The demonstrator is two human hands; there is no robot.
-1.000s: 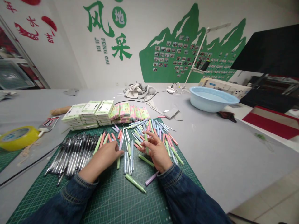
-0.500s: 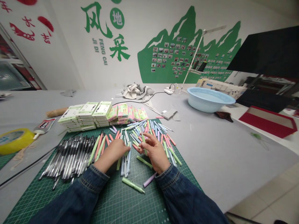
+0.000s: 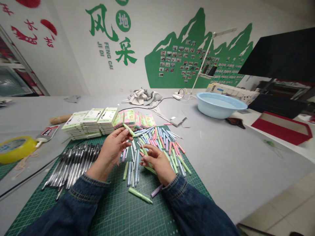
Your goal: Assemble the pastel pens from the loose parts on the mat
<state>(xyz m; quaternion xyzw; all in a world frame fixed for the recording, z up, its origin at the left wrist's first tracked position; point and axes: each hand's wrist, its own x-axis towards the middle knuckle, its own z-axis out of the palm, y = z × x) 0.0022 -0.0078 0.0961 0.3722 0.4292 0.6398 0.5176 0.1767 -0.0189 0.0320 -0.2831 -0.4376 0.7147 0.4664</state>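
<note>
My left hand (image 3: 110, 152) is raised over the green cutting mat (image 3: 115, 209), its thumb and fingertips pinching a light green pen piece (image 3: 129, 130) with a tapered end. To the right, my right hand (image 3: 159, 163) holds a green pen barrel (image 3: 145, 151) between thumb and fingers, its tip pointing up and away. Between and below the hands lie blue pen barrels (image 3: 129, 173), a loose green pen barrel (image 3: 140, 195) and a purple pen piece (image 3: 157, 190). Beyond my right hand spreads a heap of pastel pen parts (image 3: 167, 141) in green, blue, pink and purple.
Black-capped clear pens (image 3: 73, 164) lie bunched on the mat's left side. Behind stand stacked white-green boxes (image 3: 91, 121) and pink-green boxes (image 3: 135, 118). Yellow tape (image 3: 27, 149) and a glue tube (image 3: 48, 132) sit far left; a blue basin (image 3: 221, 108) stands back right.
My left hand has risen and moved away from the blue barrels, bringing up a light green pen piece. My right hand has shifted slightly left and down, still holding the green barrel.
</note>
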